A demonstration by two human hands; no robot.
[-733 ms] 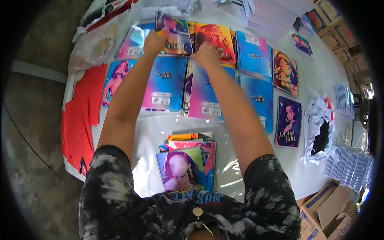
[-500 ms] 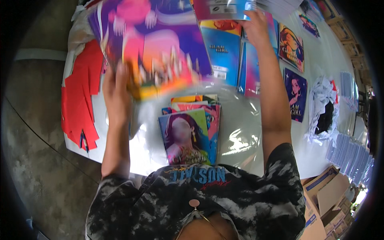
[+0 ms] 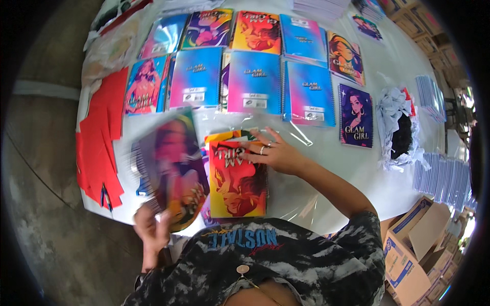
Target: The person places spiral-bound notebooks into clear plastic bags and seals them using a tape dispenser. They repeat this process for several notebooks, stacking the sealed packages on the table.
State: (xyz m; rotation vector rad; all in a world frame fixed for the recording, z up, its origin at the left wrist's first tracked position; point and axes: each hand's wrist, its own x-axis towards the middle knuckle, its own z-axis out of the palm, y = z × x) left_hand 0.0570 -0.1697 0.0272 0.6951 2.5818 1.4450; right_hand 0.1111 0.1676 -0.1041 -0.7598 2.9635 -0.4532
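Left hand (image 3: 152, 227) holding blurred notebook (image 3: 176, 168), right hand (image 3: 282, 154) over red notebook (image 3: 238, 186)

Red sheets (image 3: 97, 153), overlapping, left; crumpled white paper (image 3: 392, 104), right; open cardboard box (image 3: 406, 265), lower right; stacked cartons (image 3: 412, 23), upper right

Your red-and-yellow rectangular notebook (image 3: 238, 183): smooth card-like cover, slight sheen. Clear plastic sheeting (image 3: 297, 204) before you: glossy, wrinkled. Red flat sheets (image 3: 107, 107): matt, paper-like. Your black-and-grey patterned shirt (image 3: 306, 260): matt cloth. Brown open box (image 3: 403, 260): matt cardboard.
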